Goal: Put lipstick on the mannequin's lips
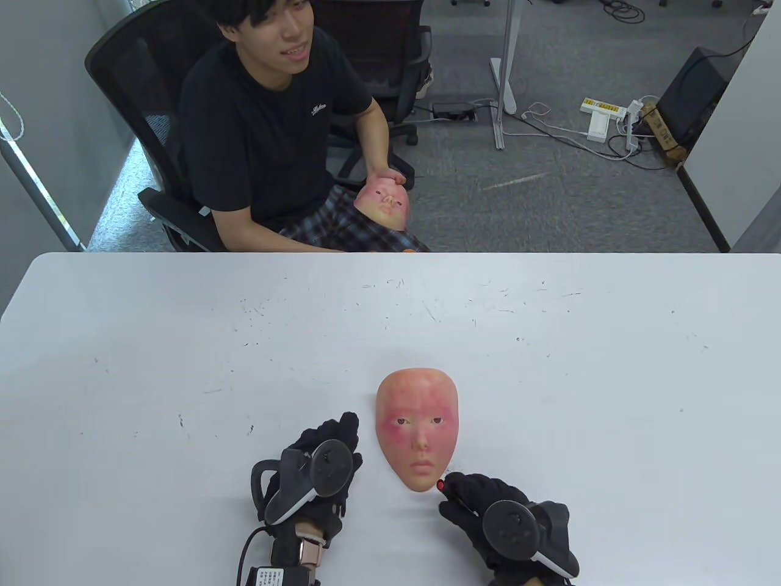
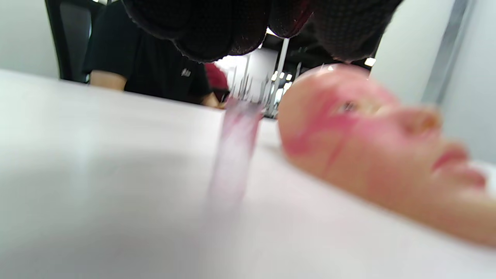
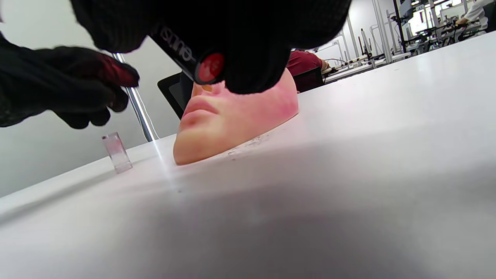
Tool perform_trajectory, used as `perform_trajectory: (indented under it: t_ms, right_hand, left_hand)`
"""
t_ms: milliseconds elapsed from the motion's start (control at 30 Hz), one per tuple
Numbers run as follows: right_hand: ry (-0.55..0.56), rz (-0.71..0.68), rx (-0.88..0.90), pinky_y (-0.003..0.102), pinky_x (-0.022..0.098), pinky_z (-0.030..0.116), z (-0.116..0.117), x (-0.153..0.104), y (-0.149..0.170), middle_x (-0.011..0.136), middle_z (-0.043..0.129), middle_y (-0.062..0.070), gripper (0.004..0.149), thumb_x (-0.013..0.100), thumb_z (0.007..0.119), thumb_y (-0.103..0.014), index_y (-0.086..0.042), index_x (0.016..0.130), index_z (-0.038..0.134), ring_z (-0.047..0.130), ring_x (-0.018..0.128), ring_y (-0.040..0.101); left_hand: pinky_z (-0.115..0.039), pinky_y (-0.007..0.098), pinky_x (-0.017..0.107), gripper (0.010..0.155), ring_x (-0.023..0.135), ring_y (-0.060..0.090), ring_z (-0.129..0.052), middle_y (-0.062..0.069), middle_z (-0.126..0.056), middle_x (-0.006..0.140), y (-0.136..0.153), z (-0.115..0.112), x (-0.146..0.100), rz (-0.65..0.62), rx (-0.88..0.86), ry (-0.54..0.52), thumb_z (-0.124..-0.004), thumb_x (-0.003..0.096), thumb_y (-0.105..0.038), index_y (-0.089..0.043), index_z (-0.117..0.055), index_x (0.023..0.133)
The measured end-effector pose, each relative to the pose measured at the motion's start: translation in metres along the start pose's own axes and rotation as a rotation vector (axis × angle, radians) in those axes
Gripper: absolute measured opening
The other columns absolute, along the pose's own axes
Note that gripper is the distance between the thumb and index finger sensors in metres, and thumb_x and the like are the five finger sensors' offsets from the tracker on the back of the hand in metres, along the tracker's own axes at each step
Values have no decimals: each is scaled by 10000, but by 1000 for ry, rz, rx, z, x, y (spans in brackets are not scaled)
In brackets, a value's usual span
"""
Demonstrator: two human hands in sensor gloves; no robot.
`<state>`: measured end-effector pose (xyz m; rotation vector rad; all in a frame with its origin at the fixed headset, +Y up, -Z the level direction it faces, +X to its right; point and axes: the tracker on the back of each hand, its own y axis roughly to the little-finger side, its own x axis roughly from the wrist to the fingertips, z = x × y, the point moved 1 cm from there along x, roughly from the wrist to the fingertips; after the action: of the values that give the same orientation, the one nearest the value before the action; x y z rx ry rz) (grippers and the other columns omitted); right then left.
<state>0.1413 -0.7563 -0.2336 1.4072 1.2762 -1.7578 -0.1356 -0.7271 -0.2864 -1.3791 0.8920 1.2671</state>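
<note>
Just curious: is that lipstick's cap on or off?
Off. The lipstick's red tip is bare, and a clear cap stands upright on the table.

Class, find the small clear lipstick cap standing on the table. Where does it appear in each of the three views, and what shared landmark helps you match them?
Table view: not visible; the left hand covers that spot.
Left wrist view: the clear lipstick cap stands blurred at centre, left of the mannequin face.
Right wrist view: lower left, upright, under the left hand, left of the chin.
Shared landmark: the mannequin face.
</note>
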Motion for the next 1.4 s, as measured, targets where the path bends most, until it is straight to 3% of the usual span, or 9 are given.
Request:
perform_trajectory:
  t_ms: [100,233,367,567,733,867,1100,1200,1400]
  right_hand:
    - [36,14,67,353,325,817,-3,-1,1,673,975,19,520,331,831,-492,-241,787,833,994,437,220]
    - [86,40,170,350,309,821,-6,-4,2,654,983,20,523,322,836,-495,-232,774,843,999,415,216]
    - [79,49,209,349,281,825,-5,-5,0,618,1000,34,518,305,855,-482,-214,747,865,1006,381,219]
    - [116,62,197,340,267,830,-2,-7,-2,595,1004,19,516,297,855,-507,-229,731,865,1012,362,204]
    - [44,91,354,352,288,829,3,-5,2,640,991,23,522,284,886,-468,-242,752,829,1009,399,218]
    - [42,46,437,351,286,830,0,-4,4,629,999,39,507,278,899,-444,-223,730,833,1012,392,230]
    - [123,76,416,343,282,833,-1,-9,4,613,998,52,523,278,898,-454,-204,735,844,1013,382,224]
    - [144,78,398,337,277,837,0,-10,3,603,1000,53,525,278,895,-460,-199,730,849,1016,375,217]
    - [154,56,409,340,285,834,-2,-11,-2,611,992,56,521,281,895,-455,-206,734,832,1010,382,223]
  left_hand:
    - [-674,427,595,728,813,275,-746,80,-678,1028,-31,14,-8,-167,-181,-86,-711,452,-609,-301,-568,1097]
    - [-685,440,582,711,799,275,-768,89,-720,1001,-68,-9,-8,-294,-516,78,-725,432,-633,-277,-657,1044]
    - [-687,412,575,635,782,239,-766,59,-712,971,-83,-41,-6,-288,-717,209,-725,465,-580,-284,-636,1020]
    - [-713,409,541,536,729,237,-805,97,-759,899,-76,-50,-7,-219,-964,212,-779,480,-486,-246,-712,955]
    - [-748,405,500,506,675,236,-854,95,-823,843,-71,-47,-7,-242,-958,121,-793,460,-478,-236,-784,904]
    - [-728,409,518,510,689,240,-839,97,-824,852,-69,-48,-5,-302,-1067,173,-792,445,-459,-246,-806,908]
    - [-636,411,597,589,789,236,-716,85,-682,953,-77,-56,-6,-333,-1093,241,-736,486,-560,-294,-677,1008]
    - [-663,403,576,526,761,219,-750,65,-723,924,-76,-58,-5,-262,-1109,221,-770,471,-535,-309,-727,944]
    - [-665,408,573,509,749,225,-769,73,-759,904,-73,-55,-4,-332,-1181,194,-786,440,-475,-306,-800,920]
